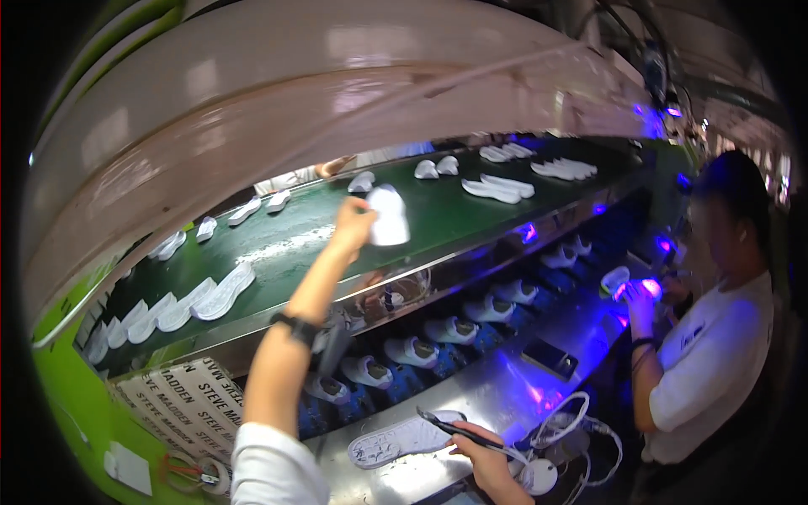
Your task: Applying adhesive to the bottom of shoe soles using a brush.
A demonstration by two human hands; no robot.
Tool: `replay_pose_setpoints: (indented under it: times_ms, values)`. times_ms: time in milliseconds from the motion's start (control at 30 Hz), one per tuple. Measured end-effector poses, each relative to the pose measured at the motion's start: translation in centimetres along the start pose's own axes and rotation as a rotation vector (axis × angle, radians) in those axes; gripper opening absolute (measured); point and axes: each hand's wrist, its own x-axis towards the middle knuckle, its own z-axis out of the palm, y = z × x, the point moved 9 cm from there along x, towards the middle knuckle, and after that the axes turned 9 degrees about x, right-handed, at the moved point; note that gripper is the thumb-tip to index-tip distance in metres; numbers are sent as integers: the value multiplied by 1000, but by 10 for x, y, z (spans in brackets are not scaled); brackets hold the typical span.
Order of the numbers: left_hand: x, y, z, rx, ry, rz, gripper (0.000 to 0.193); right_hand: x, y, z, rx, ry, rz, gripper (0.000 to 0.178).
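Observation:
My left hand is stretched out over the green conveyor belt, its fingers pinching the edge of a white shoe sole. The sole is tilted up and slightly blurred, above the belt. Low in the view, my right hand is closed round a dark, pen-shaped tool with a thin tip. Beneath that tip, a white sole-shaped piece covered in dark marks lies on the metal worktop.
White soles lie in rows on the conveyor belt. Shoes line the rack below it. A phone and coiled white cables rest on the worktop. At right, a co-worker holds a piece under violet light.

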Motion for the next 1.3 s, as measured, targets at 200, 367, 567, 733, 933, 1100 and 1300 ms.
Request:
replay_pose_setpoints:
  times_ms: [200, 367, 567, 733, 933, 1100, 1300]
  values:
    - [-241, -26, -66, -957, -132, -228, 49, -14, -1, 3, 17, -61, -6, 27]
    - [-427, -174, -27, -1050, -314, -566, 58, -81, 36, 96, -344, -802, -71, 27]
    - [-502, -275, 6, -1397, 128, -725, 50, -68, 59, 122, -642, -724, -494, 24]
    - [-484, -257, 0, -1360, 149, -589, 47, -51, 65, 123, -569, -654, -236, 26]
    - [-454, -192, -17, -1942, 35, -444, 54, -73, 79, 151, -587, -914, -10, 24]
    - [-466, -205, -4, -1299, -303, -827, 51, -69, 93, 142, -684, -1143, 224, 22]
    - [-457, -195, 15, -852, -774, -919, 36, -78, 81, 143, -912, -1293, -34, 24]
